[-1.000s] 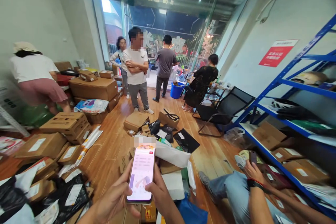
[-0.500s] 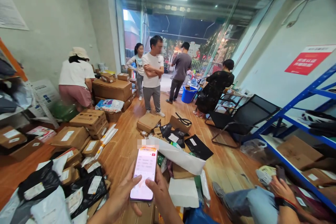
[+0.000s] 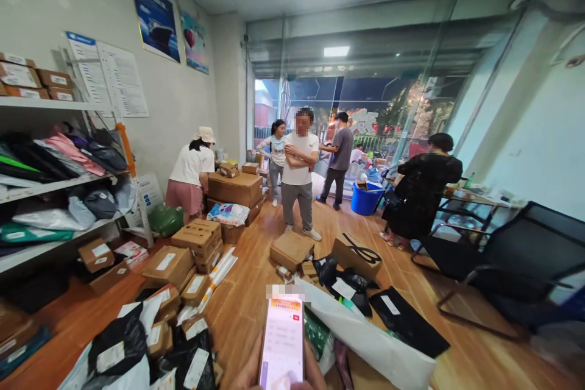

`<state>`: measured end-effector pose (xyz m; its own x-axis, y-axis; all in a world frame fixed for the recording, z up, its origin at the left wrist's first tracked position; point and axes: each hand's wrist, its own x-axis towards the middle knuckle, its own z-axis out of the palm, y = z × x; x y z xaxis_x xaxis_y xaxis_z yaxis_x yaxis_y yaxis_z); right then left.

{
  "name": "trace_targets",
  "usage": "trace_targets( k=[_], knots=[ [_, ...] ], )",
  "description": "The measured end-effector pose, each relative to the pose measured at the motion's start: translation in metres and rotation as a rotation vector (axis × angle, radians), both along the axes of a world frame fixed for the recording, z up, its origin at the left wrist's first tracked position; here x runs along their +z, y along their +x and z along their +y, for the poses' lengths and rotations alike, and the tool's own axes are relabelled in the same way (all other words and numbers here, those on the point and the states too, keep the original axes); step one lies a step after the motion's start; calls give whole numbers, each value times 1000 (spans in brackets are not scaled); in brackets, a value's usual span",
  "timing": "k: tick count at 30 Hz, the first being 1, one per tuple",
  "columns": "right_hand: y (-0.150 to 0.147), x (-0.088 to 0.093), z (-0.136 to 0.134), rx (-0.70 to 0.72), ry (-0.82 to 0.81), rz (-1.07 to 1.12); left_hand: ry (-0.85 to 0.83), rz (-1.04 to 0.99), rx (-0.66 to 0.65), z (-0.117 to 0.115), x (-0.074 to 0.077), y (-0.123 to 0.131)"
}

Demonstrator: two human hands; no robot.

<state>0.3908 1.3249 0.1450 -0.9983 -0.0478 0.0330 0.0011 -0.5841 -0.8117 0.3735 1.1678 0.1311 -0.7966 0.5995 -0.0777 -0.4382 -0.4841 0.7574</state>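
Upright at the bottom middle of the head view is a smartphone (image 3: 282, 338) with a lit, pale pink screen. My left hand (image 3: 249, 372) wraps its left edge, and my right hand (image 3: 314, 368) grips the right edge. Both hands are cut off by the frame's lower border, and the thumbs are barely visible. Just right of the phone lies a long white wrapped parcel (image 3: 375, 335) on the floor, with a green package (image 3: 317, 332) partly under it. A black mailer bag (image 3: 409, 323) with a white label lies farther right.
Cardboard boxes (image 3: 167, 265) and black bags (image 3: 116, 341) cover the floor at left, beside a loaded shelf (image 3: 59, 189). Ahead stands a person with folded arms (image 3: 299, 170); several other people are farther back. A blue bin (image 3: 365, 200) and a black chair (image 3: 516, 256) are at right.
The view has tilted up and turned left, bringing the left shelf in. My hands and the phone now sit lower in the picture. The seated person's hand at lower right has left the view.
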Motion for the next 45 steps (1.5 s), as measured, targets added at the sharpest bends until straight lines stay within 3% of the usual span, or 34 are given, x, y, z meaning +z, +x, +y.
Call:
trace_targets(
  k=[7, 11, 20, 26, 36, 45],
  knots=[
    [1, 43, -18, -48, 196, -95, -87, -163, 17, -7, 41, 19],
    [-7, 58, -24, -182, 242, -156, -144, -171, 38, -12, 45, 21],
    [0, 76, -30, -304, 221, -198, -230, -164, 56, -12, 56, 21],
    [0, 75, -29, -363, 305, -186, -218, -168, 48, -12, 64, 19],
    [-6, 48, -32, -247, 337, -86, -205, -150, 28, -16, 61, 18],
    [4, 74, -36, -296, 289, -153, -141, -170, 40, -18, 68, 17]
  ],
)
